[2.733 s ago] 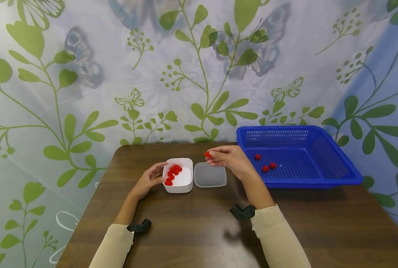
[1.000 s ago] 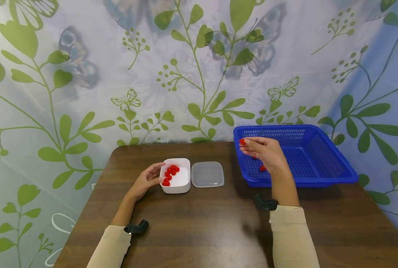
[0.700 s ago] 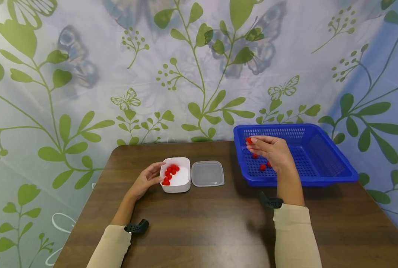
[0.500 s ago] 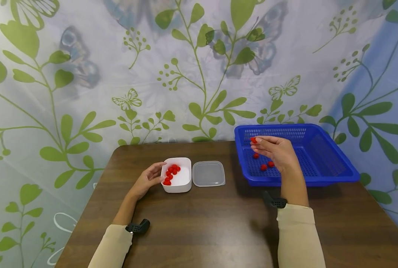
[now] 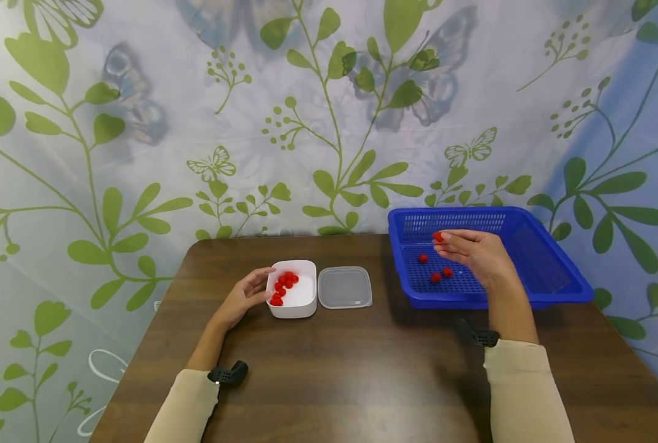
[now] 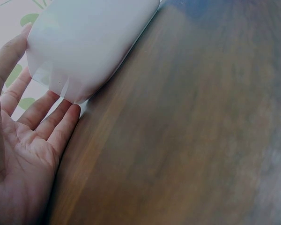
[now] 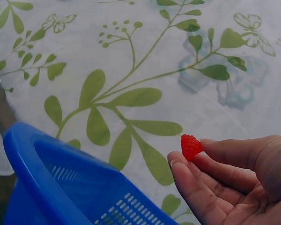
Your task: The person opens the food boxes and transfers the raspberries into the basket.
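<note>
The right hand (image 5: 475, 255) is raised over the near-left part of the blue basket (image 5: 550, 280), fingers drawn together. Its fingertips pinch a single red raspberry (image 5: 437, 237). The right wrist view confirms this: the raspberry (image 7: 191, 146) sits between the tips of the thumb and the first fingers (image 7: 196, 180), clear of the basket wall (image 7: 35, 164) below it.

The left hand (image 5: 244, 296) lies on the counter (image 5: 329, 369) against the left side of the white container (image 5: 301, 301). The fingers are only lightly bent, and the fingertips touch the wall near the rim. In the left wrist view the palm (image 6: 18, 168) faces up and open, with the fingertips (image 6: 68, 117) against the container's lower corner (image 6: 84, 42). It steadies the container rather than clasping it.

The white container stands upright at centre-left of the counter. It holds a cluster of red raspberries (image 5: 282, 288) gathered along its left side; the exact count cannot be told.

A clear lid (image 5: 345, 287) lies flat on the counter just beside the container, on its right, seemingly not touching it.

The blue basket stands at the right rear of the counter, well apart from the lid. Three loose raspberries (image 5: 434, 272) lie on its perforated floor in the left part, below the right hand.

Both forearms wear pale sleeves (image 5: 522, 394).
</note>
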The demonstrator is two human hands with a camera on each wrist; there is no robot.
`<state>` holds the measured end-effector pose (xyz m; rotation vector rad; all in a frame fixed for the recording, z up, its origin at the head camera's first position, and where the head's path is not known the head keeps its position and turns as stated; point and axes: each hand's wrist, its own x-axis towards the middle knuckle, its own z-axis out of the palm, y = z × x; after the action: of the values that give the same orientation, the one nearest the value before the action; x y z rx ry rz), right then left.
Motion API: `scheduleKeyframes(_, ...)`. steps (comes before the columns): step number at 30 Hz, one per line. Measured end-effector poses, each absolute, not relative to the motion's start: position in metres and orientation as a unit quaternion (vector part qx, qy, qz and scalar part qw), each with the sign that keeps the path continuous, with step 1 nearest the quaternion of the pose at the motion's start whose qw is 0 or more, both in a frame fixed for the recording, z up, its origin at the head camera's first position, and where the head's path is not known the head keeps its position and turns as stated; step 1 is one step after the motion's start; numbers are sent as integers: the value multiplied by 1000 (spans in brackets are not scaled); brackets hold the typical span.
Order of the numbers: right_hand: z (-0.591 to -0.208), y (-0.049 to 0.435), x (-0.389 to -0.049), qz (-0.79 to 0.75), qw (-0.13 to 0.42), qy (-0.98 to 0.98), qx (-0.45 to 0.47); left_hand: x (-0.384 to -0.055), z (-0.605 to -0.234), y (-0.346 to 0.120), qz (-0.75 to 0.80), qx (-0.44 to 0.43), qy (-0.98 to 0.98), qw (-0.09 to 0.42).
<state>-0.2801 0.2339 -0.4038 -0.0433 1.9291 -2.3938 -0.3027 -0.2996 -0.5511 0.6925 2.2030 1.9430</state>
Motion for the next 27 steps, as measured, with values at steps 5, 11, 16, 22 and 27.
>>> scheduleKeyframes(5,-403,246,-281,-774,48,631,-22,-302,-551,-300,644,226,729,62)
scheduleKeyframes(11,-403,257,-281,-735,64,675,-9,-303,-552,-301,640,228,731,62)
scheduleKeyframes(16,-404,266,-284,-680,78,729,4,-305,-554,-301,642,227,730,66)
scheduleKeyframes(22,-407,275,-294,-601,93,794,6,-306,-554,-301,643,232,727,64)
scheduleKeyframes(27,-412,280,-302,-577,108,809,16,-305,-554,-301,644,232,726,60)
